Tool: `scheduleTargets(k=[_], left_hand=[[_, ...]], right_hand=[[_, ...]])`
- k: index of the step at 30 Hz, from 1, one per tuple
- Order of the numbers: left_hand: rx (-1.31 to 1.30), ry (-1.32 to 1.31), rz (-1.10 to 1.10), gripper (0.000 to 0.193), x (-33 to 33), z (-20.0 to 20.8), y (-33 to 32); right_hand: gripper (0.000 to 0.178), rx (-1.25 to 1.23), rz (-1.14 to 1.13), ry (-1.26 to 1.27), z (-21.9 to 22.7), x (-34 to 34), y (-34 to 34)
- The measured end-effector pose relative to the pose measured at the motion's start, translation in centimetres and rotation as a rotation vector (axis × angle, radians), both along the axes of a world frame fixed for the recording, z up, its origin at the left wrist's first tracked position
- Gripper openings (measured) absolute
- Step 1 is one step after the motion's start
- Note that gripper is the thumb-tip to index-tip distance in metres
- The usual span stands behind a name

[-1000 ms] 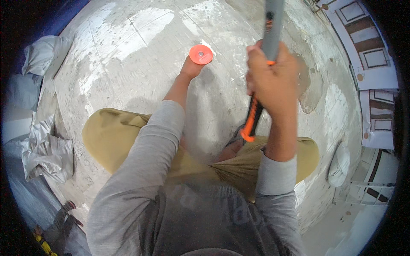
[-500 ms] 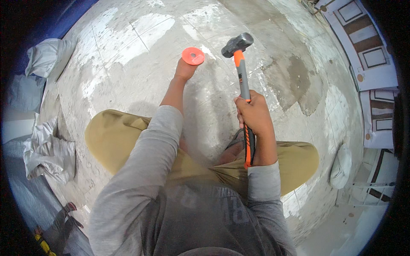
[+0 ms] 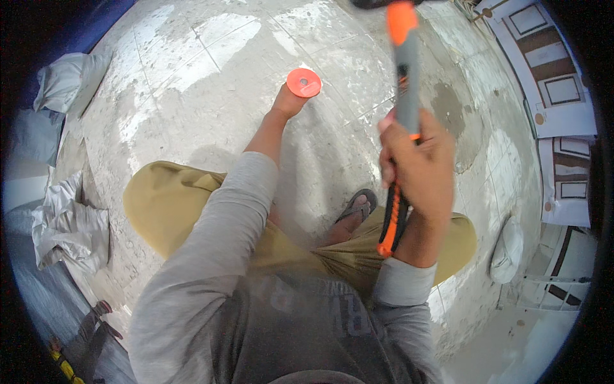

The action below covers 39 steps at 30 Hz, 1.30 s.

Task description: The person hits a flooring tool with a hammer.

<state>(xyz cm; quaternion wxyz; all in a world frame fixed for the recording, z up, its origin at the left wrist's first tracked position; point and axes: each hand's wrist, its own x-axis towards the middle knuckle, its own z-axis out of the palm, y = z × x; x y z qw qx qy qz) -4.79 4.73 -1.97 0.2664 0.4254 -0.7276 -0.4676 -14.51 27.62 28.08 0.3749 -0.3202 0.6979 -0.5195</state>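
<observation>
My left hand (image 3: pixel 289 104) is closed under the round orange guard of a chisel (image 3: pixel 303 83), held out over the floor ahead of me. The guard, with a grey metal head at its centre, hides the fingers and blade. Wrapped around the grip of a sledgehammer (image 3: pixel 407 83) is my right hand (image 3: pixel 423 168), raised and slightly blurred. The hammer's grey, orange and black handle stands nearly upright in the picture, and its dark head is partly cut off at the top edge. The hammer is apart from the chisel, to its right.
Around me is a worn tiled floor (image 3: pixel 185 109) with white patches and dark stains. White sacks (image 3: pixel 71 221) lie at the left, beside grey sheeting. A white bundle (image 3: pixel 509 249) and panelled white doors (image 3: pixel 563 89) are at the right. My sandalled foot (image 3: pixel 358 208) rests below the hands.
My right hand has lifted the hammer up and to the right, taking its head partly out of view. My left hand and the chisel have shifted slightly right.
</observation>
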Motion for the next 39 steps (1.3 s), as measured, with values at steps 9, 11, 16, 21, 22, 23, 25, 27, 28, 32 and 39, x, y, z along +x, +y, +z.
scheduleTargets(k=[9,11,16,21,22,23,25,27,28,32,39], left_hand=[[0.015,0.152,0.034,0.038,0.2,0.3,0.5],[0.002,0.163,0.013,0.037,0.1,0.4,0.4],[-0.025,0.201,-0.025,0.038,0.6,0.6,0.2],[0.068,-0.339,-0.157,0.039,-1.9,1.2,1.6],[0.041,-0.324,-0.155,0.039,-1.9,0.4,0.6],[-0.071,-0.200,-0.203,0.038,0.0,-2.5,0.6],[-0.205,-0.116,-0.200,0.035,1.8,-5.4,0.5],[-0.091,0.026,-0.099,0.034,1.8,-3.5,-1.0],[0.014,0.168,-0.006,0.033,2.0,-1.7,-1.6],[0.075,0.159,0.171,0.031,1.8,4.8,-1.5],[-0.025,0.334,0.149,0.038,0.2,0.3,-0.1]], right_hand=[[0.017,-0.435,-0.026,0.447,8.2,-2.7,-1.8],[0.018,-0.460,0.012,0.505,8.3,-3.2,-2.0],[0.024,-0.284,-0.034,0.315,0.9,-1.1,-4.1],[0.025,0.454,0.285,0.244,-16.4,-0.9,-1.2],[0.024,0.508,0.298,0.237,-16.2,-1.2,-0.8],[0.024,0.503,0.302,0.227,-15.8,-1.1,-0.6],[0.020,0.515,0.214,-0.053,-14.5,-0.8,-0.2],[0.019,0.425,0.190,-0.051,-12.9,-1.6,0.0],[0.018,0.326,0.158,-0.051,-11.9,-1.9,0.0],[0.016,0.214,0.043,-0.121,-8.8,-1.9,-0.1],[0.015,0.154,0.031,-0.116,-4.8,-0.5,0.5]])
